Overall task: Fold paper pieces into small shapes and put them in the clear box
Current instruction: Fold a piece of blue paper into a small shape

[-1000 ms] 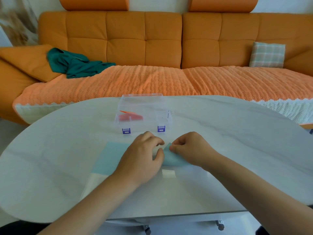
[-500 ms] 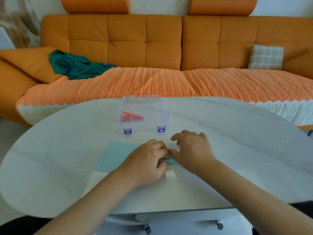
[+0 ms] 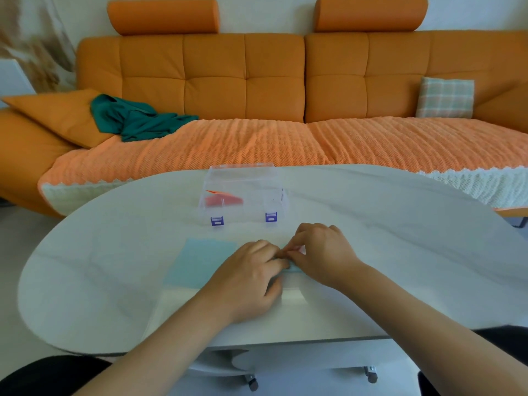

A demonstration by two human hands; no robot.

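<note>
paper in work: the small blue paper (image 3: 293, 269) lies on the desk (image 3: 400, 238), near the front of the clear box. it is mostly hidden under both hands, and only a thin strip shows.
left hand: the left hand (image 3: 245, 278) has curled fingers, and their tips pinch the paper down from the left.
right hand: the right hand (image 3: 320, 252) pinches the paper edge between thumb and first finger. the other fingers are bent above it.
clear box: the clear box (image 3: 257, 178) stands behind the hands, apart from them, with one red folded shape (image 3: 223, 200) inside. i cannot tell how the lid stands.
spare sheet: a bigger blue sheet (image 3: 200, 261) lies flat just left of the left hand.
handling: the paper is probably very light and thin. it bends easily, keeps a crease, and may slide on the smooth desk.
where to hold: i think it is best to hold it at the edges or corners, with one hand pressing the fold flat.
</note>
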